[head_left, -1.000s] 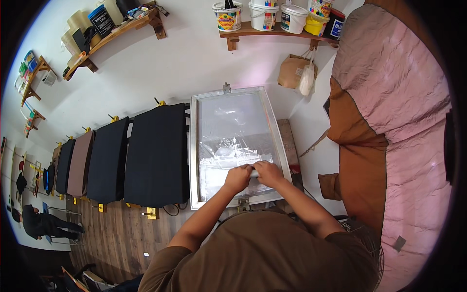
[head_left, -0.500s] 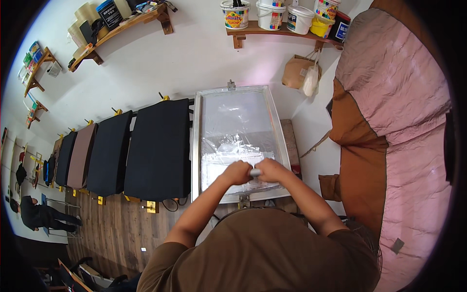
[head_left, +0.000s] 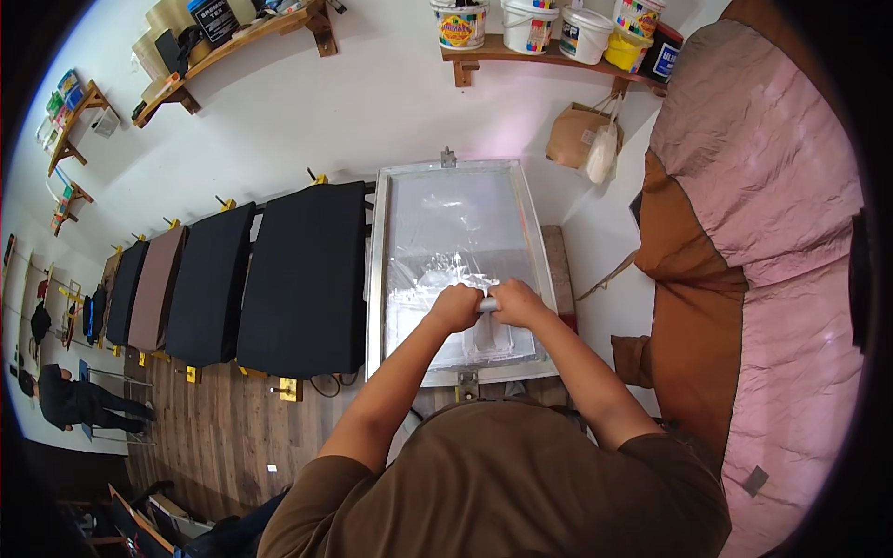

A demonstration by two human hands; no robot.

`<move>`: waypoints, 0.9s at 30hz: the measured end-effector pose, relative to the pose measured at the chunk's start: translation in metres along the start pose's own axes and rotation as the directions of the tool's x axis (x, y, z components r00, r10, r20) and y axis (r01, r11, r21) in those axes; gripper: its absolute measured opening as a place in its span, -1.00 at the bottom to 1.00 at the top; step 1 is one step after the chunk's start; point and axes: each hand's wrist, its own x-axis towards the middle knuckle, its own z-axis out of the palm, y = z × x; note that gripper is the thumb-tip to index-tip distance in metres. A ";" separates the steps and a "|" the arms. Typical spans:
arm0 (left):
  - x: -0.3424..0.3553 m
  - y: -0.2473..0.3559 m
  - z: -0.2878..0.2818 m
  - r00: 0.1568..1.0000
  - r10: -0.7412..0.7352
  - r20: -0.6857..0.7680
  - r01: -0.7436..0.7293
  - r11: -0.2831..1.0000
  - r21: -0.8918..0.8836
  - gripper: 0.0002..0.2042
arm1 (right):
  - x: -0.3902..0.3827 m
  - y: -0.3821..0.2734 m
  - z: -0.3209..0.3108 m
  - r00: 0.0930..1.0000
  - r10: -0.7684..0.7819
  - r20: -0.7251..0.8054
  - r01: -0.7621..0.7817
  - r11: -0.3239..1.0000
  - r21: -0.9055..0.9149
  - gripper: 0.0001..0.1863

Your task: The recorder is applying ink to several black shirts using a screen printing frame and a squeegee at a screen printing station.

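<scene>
Centrally, a large rectangular screen with a silver metal frame (head_left: 376,270) and a pale translucent sheet of mesh (head_left: 458,219) stands in front of the person wearing a brown T-shirt (head_left: 502,484). Over the mesh's lower part, the left hand (head_left: 456,308) and right hand (head_left: 518,304) sit side by side, the fingers of both curled closed around a grey, rounded bar (head_left: 487,304). Only a short piece of that bar shows between the fists; its ends and underside are hidden by the hands. Bright glare and glossy wrinkles make the mesh around it hard to read, and whether the bar touches it cannot be told. A small metal clamp (head_left: 448,157) sits at the frame's far edge, another (head_left: 468,384) at its near edge, close to the shirt.

To the left, a row of padded-looking boards runs away, the nearest a big black rectangular one (head_left: 302,279). Farther off, a person in dark clothes (head_left: 84,400) is small and distorted near the lens rim. On a brown wooden wall shelf (head_left: 558,67), white plastic buckets (head_left: 584,37) carry multicoloured printed labels, some cropped by the top edge. A black tub (head_left: 214,20) on another shelf bears white lettering.
</scene>
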 end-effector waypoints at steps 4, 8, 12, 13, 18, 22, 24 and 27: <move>-0.018 0.016 -0.006 0.996 0.001 0.094 0.000 1.000 -0.011 -0.90 | -0.020 -0.012 -0.001 0.996 0.030 0.088 -0.034 0.998 0.044 -0.83; -0.031 0.027 -0.005 0.981 0.026 0.192 -0.012 0.997 -0.077 -0.88 | -0.042 -0.023 -0.003 0.985 0.025 0.170 -0.041 0.995 0.089 -0.77; -0.029 0.027 -0.005 0.970 0.020 0.241 0.017 0.989 -0.147 -0.85 | -0.041 -0.023 -0.007 0.975 0.020 0.221 -0.042 0.995 0.094 -0.71; -0.028 0.027 -0.005 0.969 0.011 0.246 0.032 0.984 -0.174 -0.83 | -0.040 -0.021 -0.007 0.973 0.013 0.229 -0.038 0.994 0.104 -0.71; -0.018 0.020 -0.008 0.938 -0.039 0.346 0.117 0.972 -0.206 -0.77 | -0.029 -0.016 -0.006 0.955 0.013 0.296 -0.052 0.991 0.123 -0.69; -0.025 0.017 0.000 0.906 -0.048 0.421 0.183 0.940 -0.287 -0.76 | -0.031 -0.018 -0.008 0.907 0.033 0.419 -0.110 0.981 0.160 -0.70; -0.025 0.015 0.002 0.883 -0.059 0.466 0.208 0.938 -0.276 -0.76 | -0.033 -0.015 -0.002 0.921 0.011 0.390 -0.090 0.979 0.183 -0.69; -0.031 0.017 0.005 0.921 -0.045 0.388 0.169 0.941 -0.292 -0.74 | -0.036 -0.015 0.001 0.928 0.018 0.373 -0.109 0.968 0.227 -0.67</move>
